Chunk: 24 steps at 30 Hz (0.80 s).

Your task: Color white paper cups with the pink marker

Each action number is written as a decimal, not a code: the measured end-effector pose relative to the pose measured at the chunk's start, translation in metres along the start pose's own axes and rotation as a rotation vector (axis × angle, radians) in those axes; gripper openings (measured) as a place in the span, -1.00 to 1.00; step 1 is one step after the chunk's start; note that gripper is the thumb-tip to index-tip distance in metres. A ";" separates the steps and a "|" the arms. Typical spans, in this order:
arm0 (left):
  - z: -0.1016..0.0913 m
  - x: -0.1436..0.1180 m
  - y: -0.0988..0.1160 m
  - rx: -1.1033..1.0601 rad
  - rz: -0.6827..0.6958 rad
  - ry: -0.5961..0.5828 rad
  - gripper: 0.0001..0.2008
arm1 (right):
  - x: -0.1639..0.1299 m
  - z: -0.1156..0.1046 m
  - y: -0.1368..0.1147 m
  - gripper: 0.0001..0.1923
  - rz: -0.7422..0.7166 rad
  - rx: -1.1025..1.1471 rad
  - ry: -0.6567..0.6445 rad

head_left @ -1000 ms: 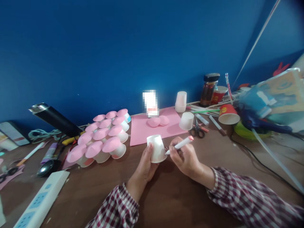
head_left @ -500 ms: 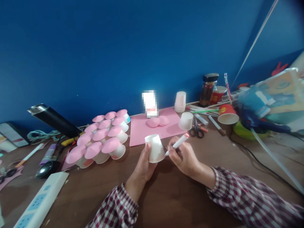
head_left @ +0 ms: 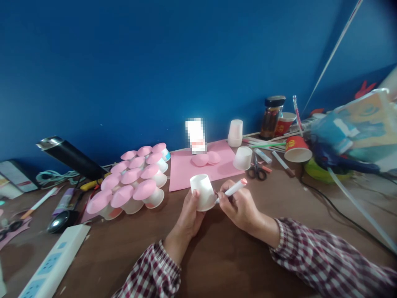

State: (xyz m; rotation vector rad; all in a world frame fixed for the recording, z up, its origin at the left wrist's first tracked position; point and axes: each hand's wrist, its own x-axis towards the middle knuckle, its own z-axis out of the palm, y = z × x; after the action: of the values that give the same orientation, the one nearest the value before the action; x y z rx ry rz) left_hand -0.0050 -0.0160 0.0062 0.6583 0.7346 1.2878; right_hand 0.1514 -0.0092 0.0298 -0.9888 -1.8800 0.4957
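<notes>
My left hand (head_left: 190, 212) is closed round a white paper cup (head_left: 203, 192), held upside down and tilted above the table. In my right hand (head_left: 240, 207) is a white marker (head_left: 235, 188) with a reddish end pointing up and away. Its tip meets or nearly meets the cup's right side near the rim; the exact contact is too small to tell. Behind the cup lies a pink paper sheet (head_left: 182, 174) with two pink paper cones (head_left: 200, 159) on it. Another upturned white cup (head_left: 242, 158) stands at the sheet's right corner.
Several upturned cups with pink cone tops (head_left: 122, 195) stand at left. Scissors (head_left: 257, 171), markers (head_left: 283, 163), a stack of cups (head_left: 235, 133), a jar (head_left: 272, 118) and a red cup (head_left: 297, 149) are at right. A power strip (head_left: 52, 265) lies front left.
The cup has turned and shifted slightly in my left hand. My right hand has moved a little, and the marker lies at a slightly lower slant. Everything else is unchanged.
</notes>
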 end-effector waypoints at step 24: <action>-0.001 0.000 -0.002 -0.067 -0.040 0.024 -0.58 | 0.003 -0.002 0.002 -0.88 0.045 0.061 -0.061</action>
State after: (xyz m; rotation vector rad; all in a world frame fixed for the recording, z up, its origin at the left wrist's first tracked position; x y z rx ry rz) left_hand -0.0045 -0.0164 0.0038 0.5722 0.7172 1.2799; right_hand 0.1528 -0.0055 0.0313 -0.9877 -1.8885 0.6126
